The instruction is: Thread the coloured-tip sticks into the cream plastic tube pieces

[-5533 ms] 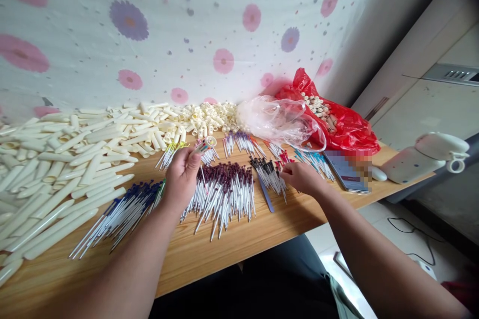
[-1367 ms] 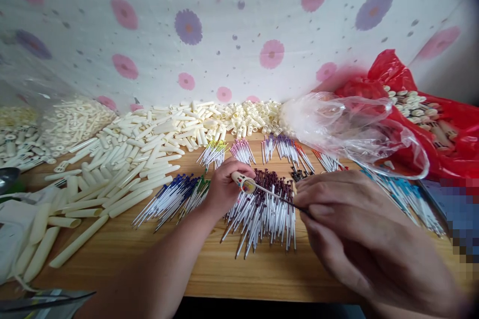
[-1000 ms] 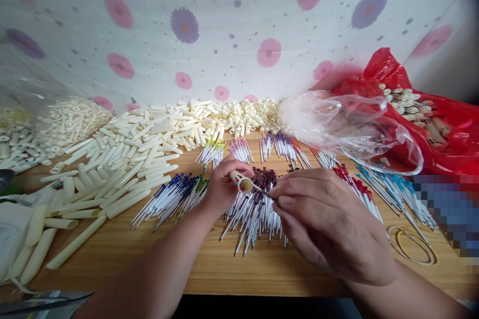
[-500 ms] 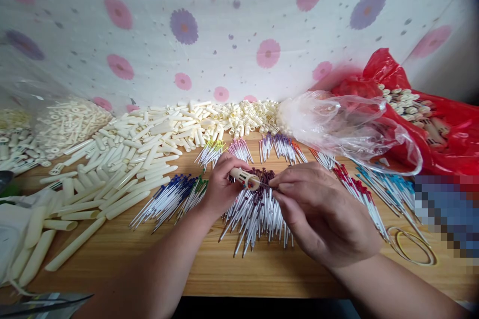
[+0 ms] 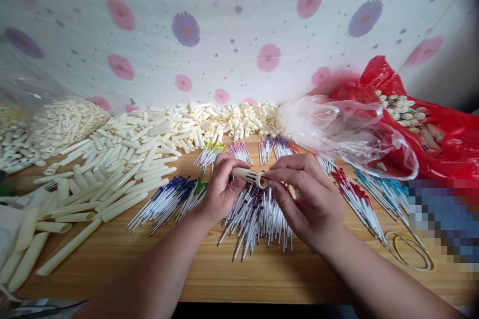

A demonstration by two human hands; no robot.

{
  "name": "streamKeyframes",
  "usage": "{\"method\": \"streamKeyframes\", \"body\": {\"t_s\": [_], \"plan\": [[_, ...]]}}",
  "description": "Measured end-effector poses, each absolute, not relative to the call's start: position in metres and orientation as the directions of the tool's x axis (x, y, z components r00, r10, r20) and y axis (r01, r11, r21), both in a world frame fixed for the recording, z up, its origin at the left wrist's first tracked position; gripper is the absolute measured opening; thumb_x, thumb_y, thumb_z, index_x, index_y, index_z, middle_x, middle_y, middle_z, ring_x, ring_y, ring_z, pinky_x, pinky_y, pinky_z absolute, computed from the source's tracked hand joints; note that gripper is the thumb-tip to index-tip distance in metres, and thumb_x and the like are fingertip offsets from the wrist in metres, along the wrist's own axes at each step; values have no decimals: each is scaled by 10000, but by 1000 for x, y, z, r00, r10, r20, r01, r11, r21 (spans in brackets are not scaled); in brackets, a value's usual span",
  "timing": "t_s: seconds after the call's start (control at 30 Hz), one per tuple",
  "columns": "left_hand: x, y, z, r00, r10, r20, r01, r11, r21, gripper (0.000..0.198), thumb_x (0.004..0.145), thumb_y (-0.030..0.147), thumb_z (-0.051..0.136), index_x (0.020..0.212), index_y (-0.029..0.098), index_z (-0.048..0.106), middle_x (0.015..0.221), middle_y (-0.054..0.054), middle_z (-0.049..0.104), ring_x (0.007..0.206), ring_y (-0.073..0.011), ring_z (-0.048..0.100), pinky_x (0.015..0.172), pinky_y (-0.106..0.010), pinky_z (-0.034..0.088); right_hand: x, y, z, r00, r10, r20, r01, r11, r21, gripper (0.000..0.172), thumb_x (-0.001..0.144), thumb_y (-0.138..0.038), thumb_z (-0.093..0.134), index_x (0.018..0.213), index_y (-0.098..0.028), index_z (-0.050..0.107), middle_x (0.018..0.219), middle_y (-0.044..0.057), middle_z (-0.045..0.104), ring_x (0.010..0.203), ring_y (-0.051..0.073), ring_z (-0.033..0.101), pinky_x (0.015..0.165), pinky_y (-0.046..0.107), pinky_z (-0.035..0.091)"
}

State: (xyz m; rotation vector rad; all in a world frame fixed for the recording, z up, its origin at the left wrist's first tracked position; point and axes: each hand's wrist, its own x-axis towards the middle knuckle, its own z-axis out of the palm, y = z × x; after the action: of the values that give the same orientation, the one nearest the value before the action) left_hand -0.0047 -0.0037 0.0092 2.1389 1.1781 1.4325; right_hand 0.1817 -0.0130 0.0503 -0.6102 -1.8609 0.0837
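Note:
My left hand [image 5: 223, 190] is closed round a cream pen barrel [image 5: 247, 175] with dark slots near its open end, which points right. My right hand [image 5: 312, 197] pinches at that open end. A small dark bit of a pen refill shows between its fingertips and the barrel; the rest of the refill is hidden. Under both hands lies a pile of white refills with dark maroon ends [image 5: 258, 219]. Blue-ended refills [image 5: 164, 202] and a few green-ended refills [image 5: 192, 199] lie left of it, red-ended refills [image 5: 357, 199] to the right.
Cream pen tubes [image 5: 123, 174] spread over the left of the wooden table [image 5: 209, 274]. Short slotted barrels [image 5: 247, 118] are heaped at the back. A clear plastic bag [image 5: 348, 127] and a red bag [image 5: 460, 134] stand right, near blue-ended refills [image 5: 385, 192] and rubber bands [image 5: 407, 254].
My right hand has come in closer against the barrel's open end, and less of the dark-ended refill shows. The barrel has turned slightly, with its slots facing differently.

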Motion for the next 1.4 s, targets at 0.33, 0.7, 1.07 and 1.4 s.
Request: {"method": "streamKeyframes", "body": {"t_s": [0.33,0.7,1.07,1.4], "plan": [[-6,-1,6,87,713,696,496,-637,590,376,835,546,456,952,216,594,911,-60,510,934,-202,461,810,-334,421,186,-9,53,-274,475,836,423,841,-339,84,779,-125,615,815,-200,603,818,38,552,769,160,539,659,313,450],[-3,-5,12,20,640,768,618,-612,494,333,833,513,495,899,209,614,885,-39,464,861,-183,486,757,-312,439,177,-7,45,-195,631,751,248,772,-585,69,804,-135,573,798,-186,618,816,39,567,791,159,558,697,319,461],[-5,-5,12,-20,613,790,711,-547,442,321,828,501,514,869,201,618,883,-36,448,838,-181,493,740,-308,442,177,-2,39,-196,703,683,158,711,-686,112,831,-192,572,847,-210,681,987,76,564,932,186,558,790,380,486],[-6,-2,12,-35,664,747,636,-562,529,318,826,497,522,840,193,613,846,-39,480,860,-197,506,744,-317,440,179,1,33,-178,760,626,-31,631,-775,148,822,-205,600,914,-256,704,1052,66,565,999,193,545,855,413,467]]}}
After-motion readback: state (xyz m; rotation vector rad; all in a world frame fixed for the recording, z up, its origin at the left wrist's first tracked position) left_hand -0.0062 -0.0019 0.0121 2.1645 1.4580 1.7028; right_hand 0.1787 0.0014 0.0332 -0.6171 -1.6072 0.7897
